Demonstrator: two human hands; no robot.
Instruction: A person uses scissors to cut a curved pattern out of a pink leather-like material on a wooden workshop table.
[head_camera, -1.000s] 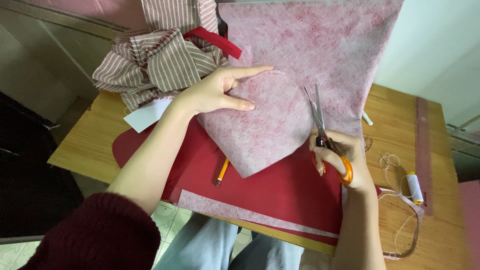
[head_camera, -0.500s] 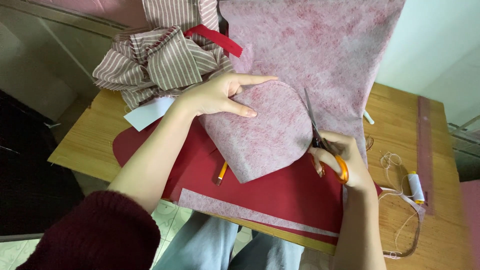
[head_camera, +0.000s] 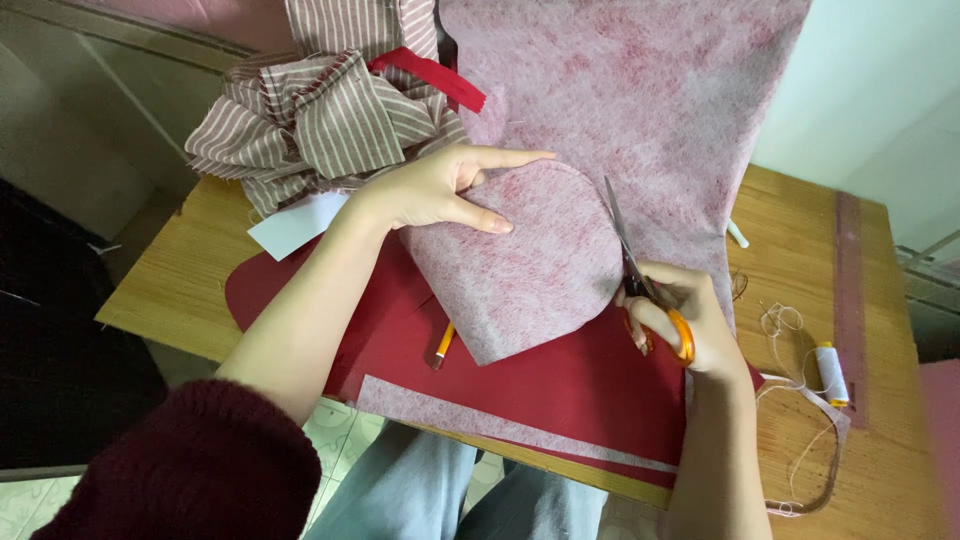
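My left hand (head_camera: 440, 187) pinches the top edge of a rounded piece of mottled pink fabric (head_camera: 530, 265), thumb on top, index finger stretched out. My right hand (head_camera: 680, 315) grips orange-handled scissors (head_camera: 640, 275) whose blades point up along the right edge of that piece. The piece is still joined to a big sheet of the same pink fabric (head_camera: 640, 90) that rises behind it. Both lie over a dark red sheet (head_camera: 560, 385) on the wooden table (head_camera: 790, 230).
Bunched striped cloth (head_camera: 320, 120) with a red strap (head_camera: 430, 78) sits at the table's back left. A pencil (head_camera: 443, 345) pokes out under the pink piece. A pink strip (head_camera: 480, 420) lies near the front edge. A thread spool (head_camera: 830, 372) and loose thread lie right.
The cut has run around the piece: its outline went from pointed to rounded. The scissors moved along the right edge, and my left hand turned the piece.
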